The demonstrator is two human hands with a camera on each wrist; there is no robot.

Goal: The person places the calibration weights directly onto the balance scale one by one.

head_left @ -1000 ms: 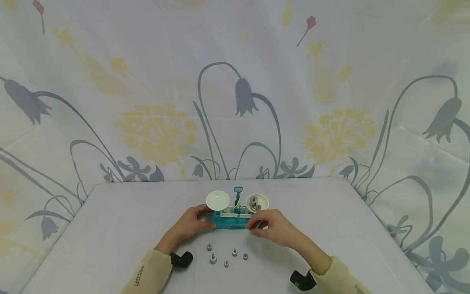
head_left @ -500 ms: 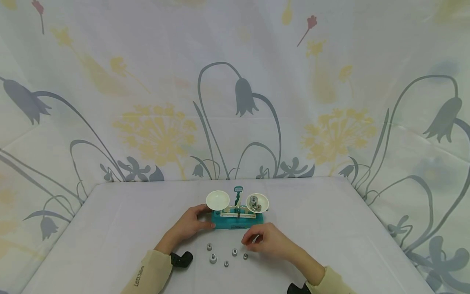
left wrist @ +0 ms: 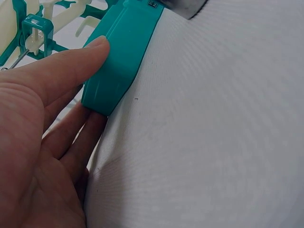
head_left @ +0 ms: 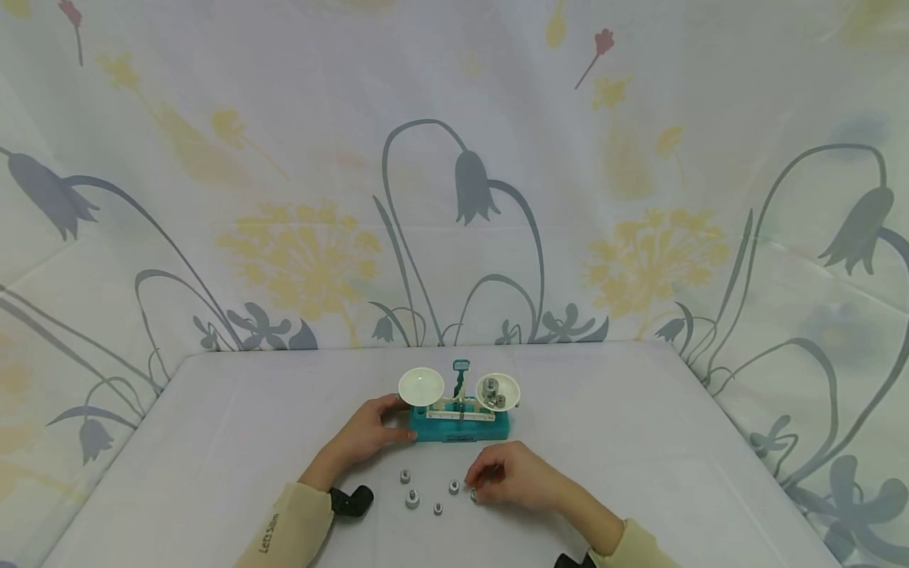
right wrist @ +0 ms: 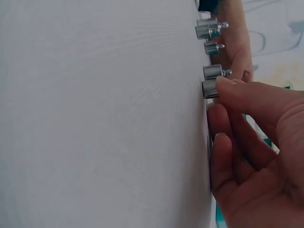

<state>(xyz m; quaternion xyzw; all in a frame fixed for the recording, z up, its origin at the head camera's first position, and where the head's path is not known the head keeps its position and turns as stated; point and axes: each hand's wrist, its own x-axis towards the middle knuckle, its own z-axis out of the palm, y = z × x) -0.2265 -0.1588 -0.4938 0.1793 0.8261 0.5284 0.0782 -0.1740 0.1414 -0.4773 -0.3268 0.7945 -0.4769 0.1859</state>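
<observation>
A small balance scale (head_left: 460, 428) with a teal base and two white pans stands on the white-covered table. My left hand (head_left: 364, 435) grips the left end of its base, thumb along the front and fingers behind. In the right pan (head_left: 513, 390) sit metal weights, one clearly larger; the left pan (head_left: 421, 387) is bare. Closer to me, my right hand (head_left: 524, 478) pinches a small cylindrical metal weight (right wrist: 209, 89) at the table surface. The thumb lies on its knob end, and the fingertip contact behind it is partly hidden.
Several loose metal weights stand left of my right hand, among them a larger one (head_left: 413, 499), one nearby (head_left: 454, 487) and a small one (head_left: 438, 509). A floral-patterned curtain (head_left: 454, 237) hangs behind the table.
My right hand has drawn back from the scale's right front toward me and come down onto the rightmost loose weight. My left hand has stayed on the base.
</observation>
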